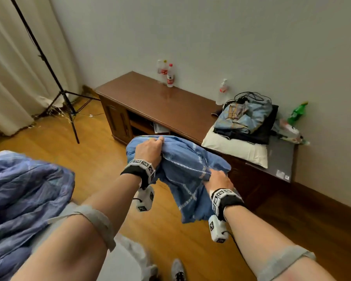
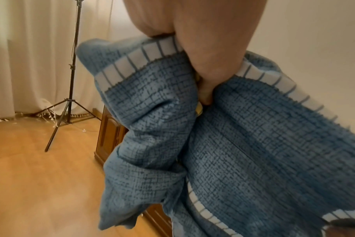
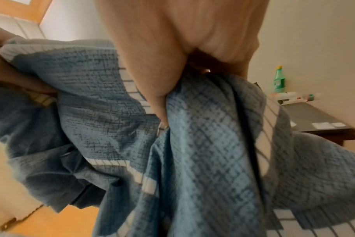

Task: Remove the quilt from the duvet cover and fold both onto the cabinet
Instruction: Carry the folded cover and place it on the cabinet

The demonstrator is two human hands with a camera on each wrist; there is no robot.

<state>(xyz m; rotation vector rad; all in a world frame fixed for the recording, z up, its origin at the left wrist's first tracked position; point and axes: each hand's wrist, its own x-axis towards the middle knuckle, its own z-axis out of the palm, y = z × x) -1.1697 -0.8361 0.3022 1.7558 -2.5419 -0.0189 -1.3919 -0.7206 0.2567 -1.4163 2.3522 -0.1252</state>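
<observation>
You carry the folded cover (image 1: 182,165) toward the cabinet (image 1: 150,102), left hand (image 1: 149,150) and right hand (image 1: 218,179) both clenched in its cloth; next, set it down flat.

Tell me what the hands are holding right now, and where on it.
Both hold the bunched blue duvet cover: left hand at its top fold, right hand lower down.

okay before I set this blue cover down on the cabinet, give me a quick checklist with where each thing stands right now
1. Left hand grips the blue cover: ok.
2. Right hand grips it too: ok.
3. Bare stretch of cabinet top left of the pillow: ok.
4. Bottles stand at the back by the wall, off that stretch: ok.
5. Cover folded neat: not ok, bunched with a corner hanging.
6. Quilt on the cabinet: not ok.
</observation>
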